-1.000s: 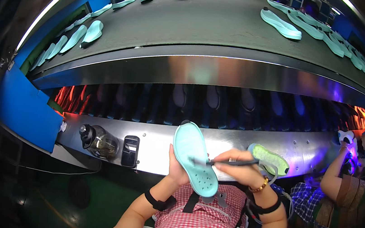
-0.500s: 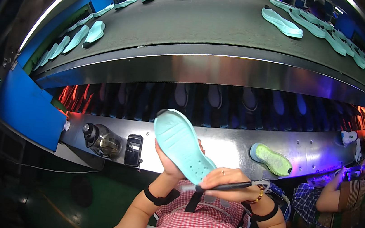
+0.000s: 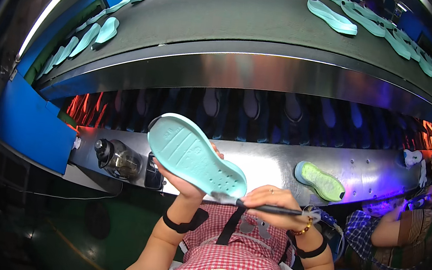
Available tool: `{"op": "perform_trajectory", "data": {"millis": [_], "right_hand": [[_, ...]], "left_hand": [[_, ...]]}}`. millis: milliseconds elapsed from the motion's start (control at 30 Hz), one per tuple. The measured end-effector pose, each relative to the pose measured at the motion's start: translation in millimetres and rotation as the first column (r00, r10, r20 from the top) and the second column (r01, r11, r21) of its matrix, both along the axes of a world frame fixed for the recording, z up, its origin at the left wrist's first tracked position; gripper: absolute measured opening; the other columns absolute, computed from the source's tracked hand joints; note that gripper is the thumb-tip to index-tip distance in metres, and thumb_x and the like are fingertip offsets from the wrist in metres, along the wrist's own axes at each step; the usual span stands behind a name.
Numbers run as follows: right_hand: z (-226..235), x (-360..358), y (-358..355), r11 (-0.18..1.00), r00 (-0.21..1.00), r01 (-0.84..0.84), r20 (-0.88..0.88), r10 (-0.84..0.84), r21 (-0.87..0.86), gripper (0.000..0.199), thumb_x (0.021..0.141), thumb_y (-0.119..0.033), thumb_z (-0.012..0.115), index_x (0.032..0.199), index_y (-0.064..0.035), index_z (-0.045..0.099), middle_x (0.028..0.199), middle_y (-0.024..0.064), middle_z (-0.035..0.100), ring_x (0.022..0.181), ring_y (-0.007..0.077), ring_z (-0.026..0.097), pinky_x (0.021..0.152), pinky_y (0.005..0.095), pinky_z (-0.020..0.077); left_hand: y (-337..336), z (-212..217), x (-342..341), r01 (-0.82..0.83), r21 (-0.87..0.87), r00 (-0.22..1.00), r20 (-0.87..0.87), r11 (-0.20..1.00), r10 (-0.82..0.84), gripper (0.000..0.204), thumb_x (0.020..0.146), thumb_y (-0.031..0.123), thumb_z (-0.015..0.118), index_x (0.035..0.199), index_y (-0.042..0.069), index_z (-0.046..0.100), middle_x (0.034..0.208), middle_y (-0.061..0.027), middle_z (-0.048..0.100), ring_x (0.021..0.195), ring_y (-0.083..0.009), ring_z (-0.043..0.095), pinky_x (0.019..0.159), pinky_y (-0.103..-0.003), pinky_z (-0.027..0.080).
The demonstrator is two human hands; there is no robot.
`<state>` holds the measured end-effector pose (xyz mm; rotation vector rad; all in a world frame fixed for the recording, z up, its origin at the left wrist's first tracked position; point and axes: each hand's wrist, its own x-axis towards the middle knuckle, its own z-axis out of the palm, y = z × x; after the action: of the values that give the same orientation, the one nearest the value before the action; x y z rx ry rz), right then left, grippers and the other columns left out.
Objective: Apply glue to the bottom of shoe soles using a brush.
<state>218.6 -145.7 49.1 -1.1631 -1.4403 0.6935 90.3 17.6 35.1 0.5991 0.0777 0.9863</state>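
Observation:
My left hand (image 3: pixel 188 183) holds a mint-green shoe sole (image 3: pixel 194 155) from below, tilted with its toe up to the left and its heel down to the right. My right hand (image 3: pixel 273 198) grips a thin dark brush (image 3: pixel 258 207) lying level, its pale bristle tip touching the heel end of the sole. Both wrists wear dark bands, and the right also has a bead bracelet. A second sole (image 3: pixel 320 181), yellow-green under the violet light, lies on the steel shelf (image 3: pixel 261 165) to the right of my hands.
A dark bottle (image 3: pixel 116 158) and a phone (image 3: pixel 154 170) stand on the shelf at left. Above, a grey conveyor belt (image 3: pixel 241 16) carries several mint soles. A heated tunnel glows red beneath it. Another person (image 3: pixel 393 232) in a plaid shirt sits at the right.
The sole has swung from upright to tilted with its toe to the left. My right hand with the brush has moved down to the heel end.

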Motion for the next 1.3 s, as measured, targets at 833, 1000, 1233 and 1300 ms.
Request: {"op": "perform_trajectory", "data": {"millis": [833,1000,1233,1300], "right_hand": [[32,17,-17,0.937,0.939,-0.343,0.011,0.345,-0.071,0.020,0.073,-0.002,0.064,0.093,-0.0016,0.063,0.093,0.0135,0.064,0.086,0.0240,0.063,0.075,0.0300,0.0505],[32,27,-13,0.922,0.923,-0.351,0.109,0.370,-0.163,0.026,0.070,0.002,0.062,0.095,-0.0038,0.063,0.099,0.0106,0.063,0.092,0.0239,0.061,0.079,0.0312,0.0483],[27,42,-22,0.954,0.962,-0.256,0.053,0.267,-0.153,0.025,0.071,0.003,0.062,0.096,-0.0029,0.063,0.100,0.0125,0.063,0.094,0.0247,0.060,0.081,0.0312,0.0487],[24,35,-25,0.959,0.961,-0.253,0.078,0.264,-0.125,0.022,0.070,0.002,0.064,0.091,-0.0014,0.064,0.097,0.0134,0.063,0.090,0.0245,0.062,0.077,0.0297,0.0505]], "left_hand": [[2,-26,-21,0.810,-0.194,0.508,-0.237,0.553,-0.828,0.051,0.085,0.028,0.045,0.123,-0.006,0.038,0.112,-0.0185,0.052,0.097,-0.0219,0.057,0.082,-0.031,0.047],[-5,14,-9,0.851,-0.148,0.331,-0.595,0.505,-0.732,0.058,0.083,0.032,0.047,0.124,-0.008,0.036,0.116,-0.0218,0.050,0.101,-0.0275,0.054,0.091,-0.035,0.039],[9,1,-21,0.844,-0.223,0.316,-0.527,0.487,-0.789,0.059,0.085,0.037,0.044,0.124,-0.007,0.038,0.113,-0.0236,0.051,0.097,-0.0276,0.056,0.076,-0.034,0.050],[11,1,-28,0.848,-0.052,0.390,-0.611,0.527,-0.688,0.057,0.084,0.036,0.044,0.121,-0.007,0.042,0.111,-0.0240,0.052,0.094,-0.0272,0.058,0.077,-0.033,0.050]]}}
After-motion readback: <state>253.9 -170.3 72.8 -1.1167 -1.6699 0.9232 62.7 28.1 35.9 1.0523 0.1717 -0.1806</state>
